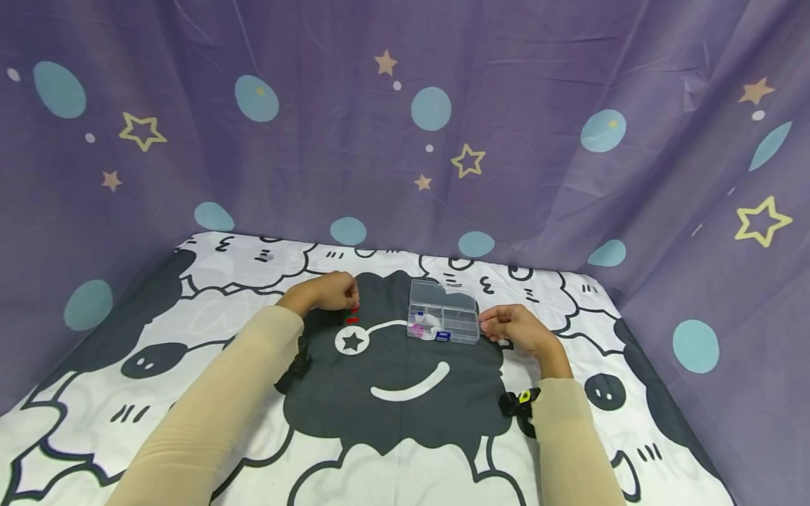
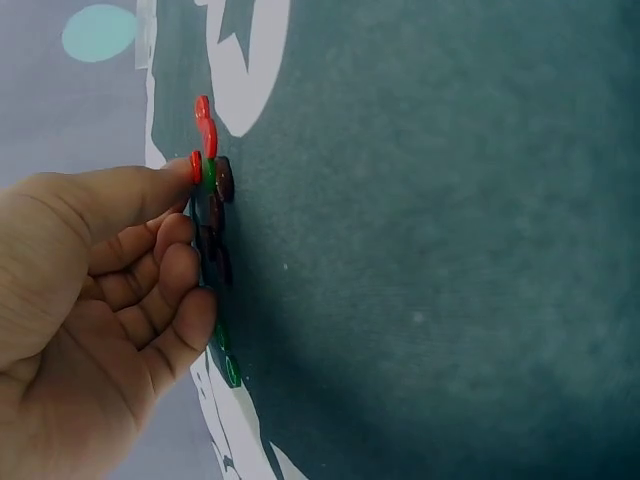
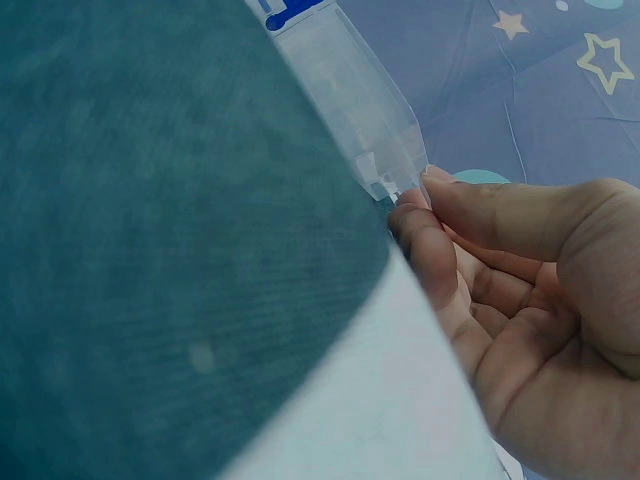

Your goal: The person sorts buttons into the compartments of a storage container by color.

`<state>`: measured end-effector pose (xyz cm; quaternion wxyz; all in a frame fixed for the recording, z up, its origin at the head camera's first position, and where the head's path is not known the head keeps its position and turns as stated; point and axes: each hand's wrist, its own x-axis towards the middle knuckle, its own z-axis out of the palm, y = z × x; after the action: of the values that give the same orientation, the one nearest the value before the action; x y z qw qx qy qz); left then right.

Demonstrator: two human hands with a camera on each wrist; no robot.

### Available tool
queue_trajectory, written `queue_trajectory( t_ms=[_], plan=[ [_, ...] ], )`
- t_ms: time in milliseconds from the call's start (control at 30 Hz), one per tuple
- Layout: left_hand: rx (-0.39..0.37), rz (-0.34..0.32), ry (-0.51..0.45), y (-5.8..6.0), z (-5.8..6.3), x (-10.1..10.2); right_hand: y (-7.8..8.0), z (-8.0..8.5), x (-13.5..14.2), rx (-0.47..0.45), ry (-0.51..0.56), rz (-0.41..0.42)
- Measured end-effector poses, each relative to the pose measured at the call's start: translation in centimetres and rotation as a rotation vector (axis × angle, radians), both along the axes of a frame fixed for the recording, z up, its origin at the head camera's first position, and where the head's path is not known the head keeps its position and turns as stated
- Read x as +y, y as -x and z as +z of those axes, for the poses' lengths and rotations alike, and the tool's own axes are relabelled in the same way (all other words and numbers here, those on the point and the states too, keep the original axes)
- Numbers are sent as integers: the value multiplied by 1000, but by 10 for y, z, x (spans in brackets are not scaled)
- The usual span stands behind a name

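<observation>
"Left hand (image 1: pixel 328 290)?"
"Is pinching a glossy red piece (image 2: pixel 196 168) beside a rounded green piece (image 2: pixel 209 177)."
"Right hand (image 1: pixel 520 327)?"
"Is gripping a clear plastic compartment box (image 1: pixel 460 332), lying opened on dark cloth (image 1: pixel 395 418) between the hands."

Head view: the green pieces (image 2: pixel 233 370) and dark pieces (image 2: pixel 225 180) cannot be made out near the left hand (image 1: pixel 330 289); the pink and blue contents (image 1: pixel 418 329) of the clear box (image 1: pixel 460 326) are too small to be identified. Both sleeves (image 1: pixel 209 400) are cut off by the lower edge. Left wrist view: the dark pieces are seen nearly edge-on, their outlines obscured; the forefinger is largely hidden behind the thumb. Right wrist view: the box's blue part (image 3: pixel 292 12) is cut off by the upper edge; the nearer cloth (image 3: pixel 150 250) is blurred.
</observation>
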<state>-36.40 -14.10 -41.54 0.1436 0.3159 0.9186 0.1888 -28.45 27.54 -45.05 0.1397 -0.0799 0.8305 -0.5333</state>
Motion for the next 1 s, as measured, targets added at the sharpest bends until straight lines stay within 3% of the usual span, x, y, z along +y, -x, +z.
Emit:
queue_trajectory(
  t_ms=[400, 733, 1000],
  plan=[
    [-27, 14, 26, -1, 1, -2, 3, -2, 1, 4, 7, -5],
    [29, 5, 10, -2, -1, 1, 3, -4, 2, 7, 10, -7],
    [13, 22, 16, 0, -4, 4, 3, -4, 1, 3, 6, -4]
  ],
)
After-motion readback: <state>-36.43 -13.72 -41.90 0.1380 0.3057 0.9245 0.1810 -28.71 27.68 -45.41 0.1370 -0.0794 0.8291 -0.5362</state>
